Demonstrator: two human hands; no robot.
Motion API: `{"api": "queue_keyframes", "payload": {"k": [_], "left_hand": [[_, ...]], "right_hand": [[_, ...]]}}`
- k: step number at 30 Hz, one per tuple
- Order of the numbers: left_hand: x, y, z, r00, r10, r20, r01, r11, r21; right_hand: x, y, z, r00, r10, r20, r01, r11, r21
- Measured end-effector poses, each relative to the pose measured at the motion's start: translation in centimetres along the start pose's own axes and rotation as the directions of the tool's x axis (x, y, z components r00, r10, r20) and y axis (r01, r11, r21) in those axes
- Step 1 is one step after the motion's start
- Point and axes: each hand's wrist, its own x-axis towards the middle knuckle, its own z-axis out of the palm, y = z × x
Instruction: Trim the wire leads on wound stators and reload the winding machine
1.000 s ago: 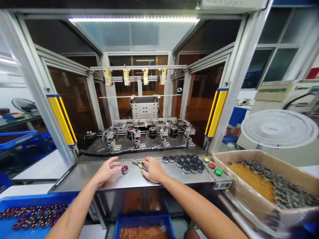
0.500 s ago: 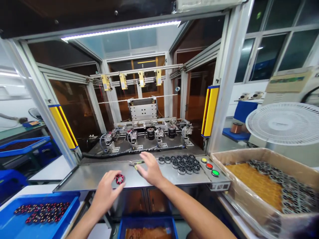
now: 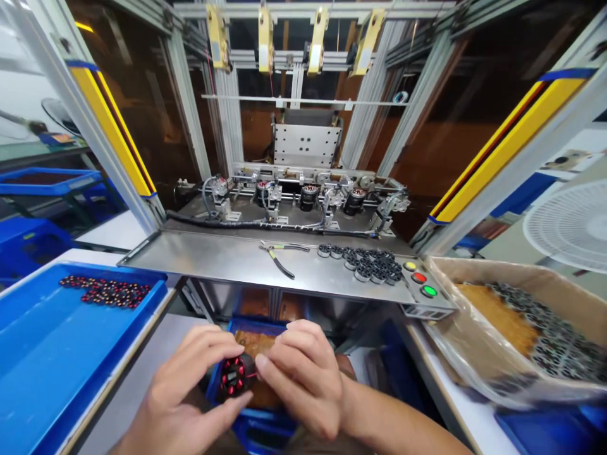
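My left hand (image 3: 190, 379) grips a small wound motor stator (image 3: 234, 374), a black ring with red wire coils, between thumb and fingers. Its coil face is turned toward me. At the stator's right side, my right hand (image 3: 306, 373) is closed in a pinch, with a short red wire (image 3: 252, 375) running to its fingertips. Both hands are below the front edge of the metal shelf, over a blue bin (image 3: 265, 420) with brown lining. Wire cutters (image 3: 279, 258) with black and yellow-green handles lie spread on the shelf (image 3: 213, 262).
Unwound black stator cores (image 3: 372, 262) cluster on the shelf beside yellow, red and green buttons (image 3: 420, 278). To the left, a blue tray (image 3: 42, 341) holds wound stators. A lined carton (image 3: 446, 272) of cores stands right. Behind is the winding machine (image 3: 303, 196), between yellow side bars (image 3: 114, 129).
The stator has come off the shelf in my left hand, down toward me. My right hand has moved from near the cutters to the stator's side. The view has tilted down.
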Motion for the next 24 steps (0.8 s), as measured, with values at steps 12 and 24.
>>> {"api": "queue_keyframes", "payload": {"k": [12, 24], "left_hand": [[-1.9, -1.8, -0.8, 0.998, -0.031, 0.046, 0.040, 0.972, -0.230], [0.8, -0.9, -0.7, 0.883, 0.404, 0.238, -0.412, 0.911, -0.019]], "right_hand": [[-3.5, -3.4, 1.3, 0.730, 0.635, 0.253, -0.631, 0.484, 0.606], [-2.5, -5.7, 3.1, 0.282, 0.533, 0.798, -0.245, -0.764, 0.597]]}}
